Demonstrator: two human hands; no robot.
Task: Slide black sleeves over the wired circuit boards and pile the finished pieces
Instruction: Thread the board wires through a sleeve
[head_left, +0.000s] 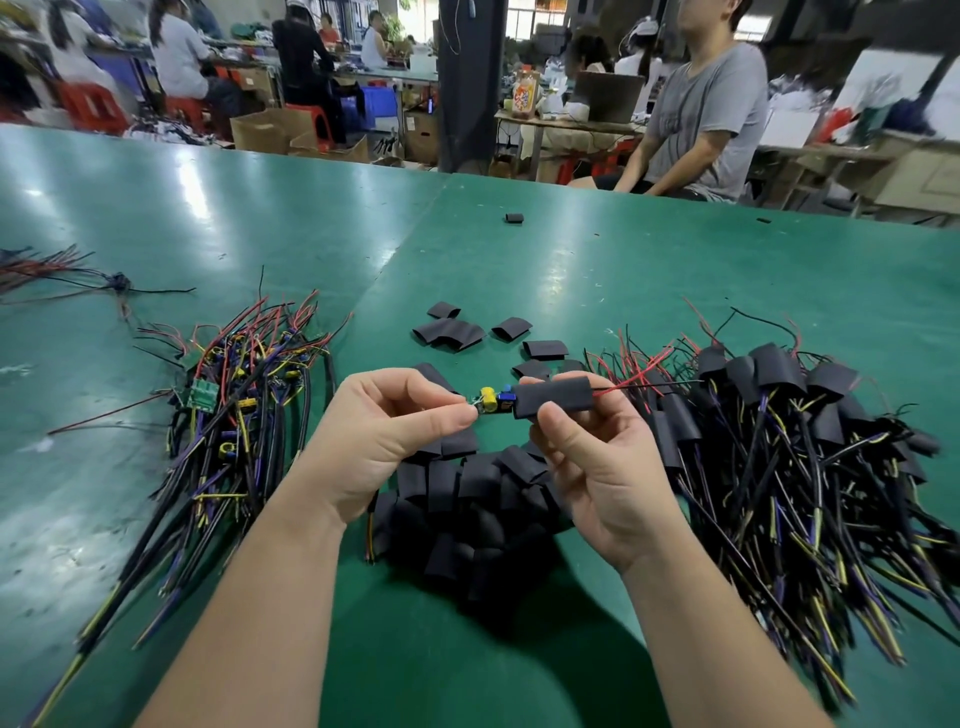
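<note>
Sleeving: right hand (602, 467) pinches black sleeve (553, 397), left hand (384, 447) pinches circuit board (491, 402) (partly covered); next, likely push sleeve toward 9 o'clock.

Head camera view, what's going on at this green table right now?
A person is fitting a black sleeve over a wired circuit board. The left hand pinches the board's bare end; the right hand holds the sleeve, which is only partway on. Bare boards lie piled on the left, finished pieces on the right, spare sleeves in between.
</note>
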